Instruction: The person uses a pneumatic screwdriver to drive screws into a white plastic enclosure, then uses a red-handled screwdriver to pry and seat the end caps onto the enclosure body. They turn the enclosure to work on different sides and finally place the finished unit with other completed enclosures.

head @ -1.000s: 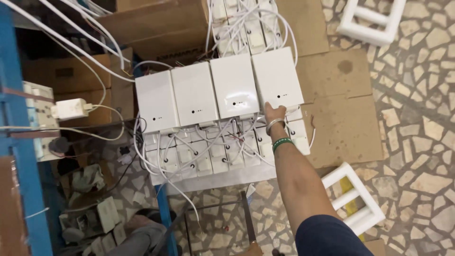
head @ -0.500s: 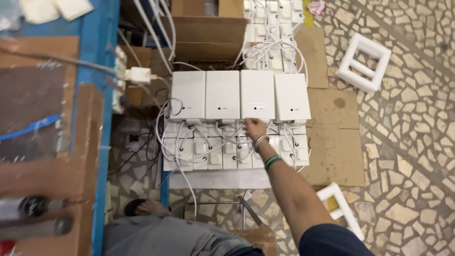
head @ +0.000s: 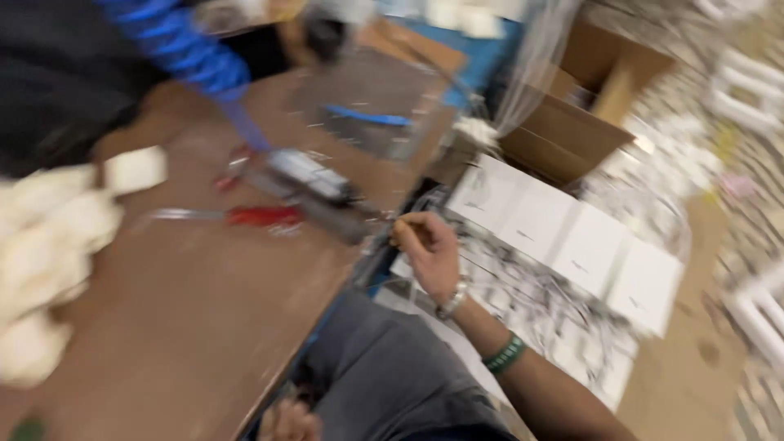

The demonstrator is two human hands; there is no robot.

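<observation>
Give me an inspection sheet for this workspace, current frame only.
Surface: brown workbench with a blue edge; view is motion-blurred.
Job's things: row of white flat boxes on the floor beside the bench, nearest the right hand.
Clutter: red-handled screwdriver, grey power tool, pale cloth-like heap, open cardboard boxes.
Hands: right hand loosely curled at the bench edge, apart from the white boxes; whether it holds something small cannot be told. Left hand barely visible at the bottom edge.
Cables: blue coiled hose running to the power tool; white wiring tangle below the boxes.
Surroundings: stone-patterned floor, white frames.
</observation>
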